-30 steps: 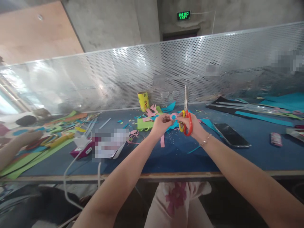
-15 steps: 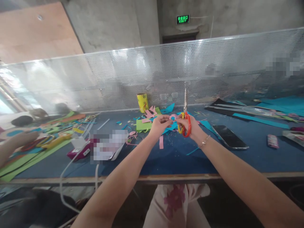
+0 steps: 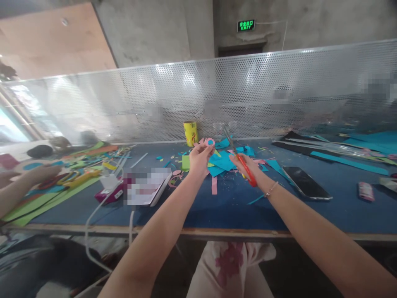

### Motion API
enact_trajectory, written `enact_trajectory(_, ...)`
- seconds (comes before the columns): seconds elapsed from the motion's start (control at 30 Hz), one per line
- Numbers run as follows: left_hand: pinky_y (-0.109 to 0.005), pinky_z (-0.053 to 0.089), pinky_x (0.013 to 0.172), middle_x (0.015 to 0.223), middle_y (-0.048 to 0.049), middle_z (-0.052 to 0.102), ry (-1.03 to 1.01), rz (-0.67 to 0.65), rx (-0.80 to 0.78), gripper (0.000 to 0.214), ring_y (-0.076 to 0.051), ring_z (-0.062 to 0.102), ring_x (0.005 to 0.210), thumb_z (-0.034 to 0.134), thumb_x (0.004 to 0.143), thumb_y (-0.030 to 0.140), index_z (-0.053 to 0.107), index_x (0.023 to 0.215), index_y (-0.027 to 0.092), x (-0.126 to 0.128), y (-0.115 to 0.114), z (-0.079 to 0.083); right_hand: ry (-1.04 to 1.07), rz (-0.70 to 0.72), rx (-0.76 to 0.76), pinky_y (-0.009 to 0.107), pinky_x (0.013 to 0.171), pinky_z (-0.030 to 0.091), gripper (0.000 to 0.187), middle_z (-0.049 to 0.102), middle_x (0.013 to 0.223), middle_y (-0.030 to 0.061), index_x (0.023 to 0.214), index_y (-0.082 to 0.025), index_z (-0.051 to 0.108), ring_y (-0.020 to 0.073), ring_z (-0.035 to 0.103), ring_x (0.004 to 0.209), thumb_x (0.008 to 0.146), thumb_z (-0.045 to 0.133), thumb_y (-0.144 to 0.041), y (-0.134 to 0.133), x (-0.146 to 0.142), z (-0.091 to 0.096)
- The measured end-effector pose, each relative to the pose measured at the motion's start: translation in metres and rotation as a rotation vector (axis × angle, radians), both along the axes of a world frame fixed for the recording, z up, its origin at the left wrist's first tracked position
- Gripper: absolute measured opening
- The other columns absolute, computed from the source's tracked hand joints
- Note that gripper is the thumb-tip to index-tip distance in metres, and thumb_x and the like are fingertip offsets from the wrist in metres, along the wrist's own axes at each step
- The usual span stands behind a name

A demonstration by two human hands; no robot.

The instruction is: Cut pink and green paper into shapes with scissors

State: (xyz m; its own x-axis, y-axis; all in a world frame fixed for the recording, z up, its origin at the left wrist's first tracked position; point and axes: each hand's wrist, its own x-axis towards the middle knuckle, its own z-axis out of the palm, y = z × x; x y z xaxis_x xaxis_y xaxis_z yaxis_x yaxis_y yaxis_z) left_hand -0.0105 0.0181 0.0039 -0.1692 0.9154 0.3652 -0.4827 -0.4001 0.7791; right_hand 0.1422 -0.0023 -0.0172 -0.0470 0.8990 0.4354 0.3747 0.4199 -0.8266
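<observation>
Scissors with red handles (image 3: 245, 165) stay gripped in our right hand (image 3: 245, 164); our left hand (image 3: 198, 156) pinches a small pink-and-blue paper cutout (image 3: 210, 142), flimsy enough, we judge, to tear or slip onto the littered blue worktop (image 3: 223, 207).

Landmark: can (image 3: 190, 133), standing on worktop (image 3: 217, 207) against the mesh screen (image 3: 248, 95). Paper scraps (image 3: 223, 159) just right of and before the can; phone (image 3: 306, 182) well right, booklet (image 3: 145, 191) left and nearer the front edge. Left hand (image 3: 200, 156) before the can, right hand (image 3: 248, 165) with scissors (image 3: 240, 159) right of it, over the scraps.

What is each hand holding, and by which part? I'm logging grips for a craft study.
The left hand pinches a pink paper cutout by its lower edge; the right hand holds scissors by the red handles.
</observation>
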Motion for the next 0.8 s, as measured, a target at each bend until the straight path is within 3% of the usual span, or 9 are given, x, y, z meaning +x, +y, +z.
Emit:
enact_trajectory(0.2,-0.022,0.044,0.066,0.063,0.0017,0.058,0.003,-0.062,-0.022,0.012,-0.006,0.055,0.061,0.066,0.06,0.015,0.054,0.063,0.015,0.004,-0.005,0.001,-0.173,0.011,-0.024,0.026,0.046,0.029,0.035,0.036,0.05,-0.0047,0.058,-0.02,0.04,0.0097,0.035,0.047,0.067,0.056,-0.05,-0.004,-0.007,-0.005)
enact_trajectory(0.47,-0.021,0.042,0.06,0.054,0.0038,0.052,0.062,-0.106,-0.011,0.016,-0.005,0.05,0.053,0.067,0.059,0.017,0.051,0.057,0.015,0.01,-0.007,-0.002,-0.105,0.098,-0.134,0.025,0.042,0.029,0.036,0.038,0.05,-0.0044,0.06,-0.02,0.039,0.0092,0.035,0.045,0.068,0.054,-0.052,-0.015,-0.01,0.001)
enact_trajectory(0.8,-0.021,0.039,0.057,0.054,0.0041,0.051,0.099,-0.08,0.011,0.016,-0.005,0.048,0.052,0.069,0.057,0.018,0.053,0.057,0.015,0.009,-0.004,-0.003,-0.128,0.092,-0.124,0.024,0.041,0.027,0.038,0.038,0.049,-0.0046,0.06,-0.02,0.04,0.0087,0.034,0.043,0.066,0.055,-0.054,-0.01,-0.009,-0.004)
